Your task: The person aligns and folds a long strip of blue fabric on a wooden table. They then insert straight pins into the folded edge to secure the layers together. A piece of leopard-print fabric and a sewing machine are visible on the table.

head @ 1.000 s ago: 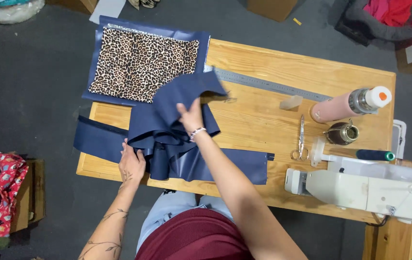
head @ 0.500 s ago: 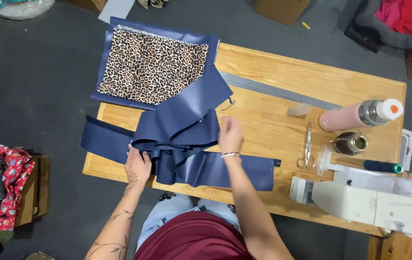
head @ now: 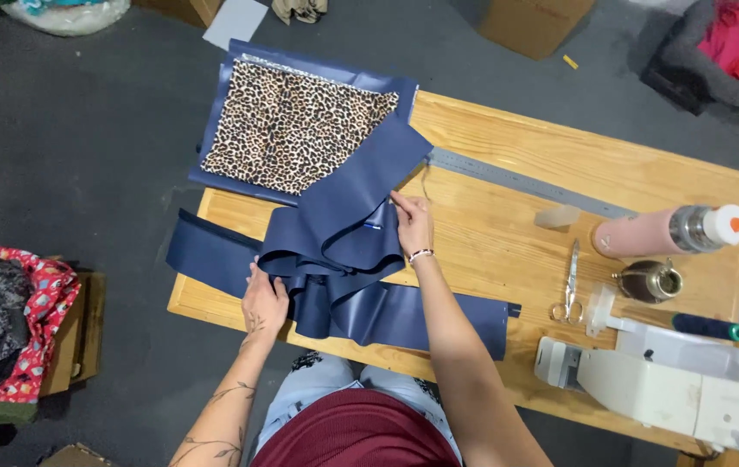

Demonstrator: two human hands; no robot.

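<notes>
The wooden counter [head: 508,164] carries a leopard-print panel [head: 296,125] at ten o'clock. Since a moment ago the navy strip [head: 344,251] has been drawn up into a fold at centre. The right hand [head: 413,227] seems to pinch its edge; the left hand [head: 264,298] presses flat. Ruler [head: 525,183], bottle [head: 672,229] and scissors [head: 570,290] lie toward three o'clock, clear.

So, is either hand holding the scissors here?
No: the scissors lie alone on the wooden table, while both hands rest on the navy fabric strip.
</notes>
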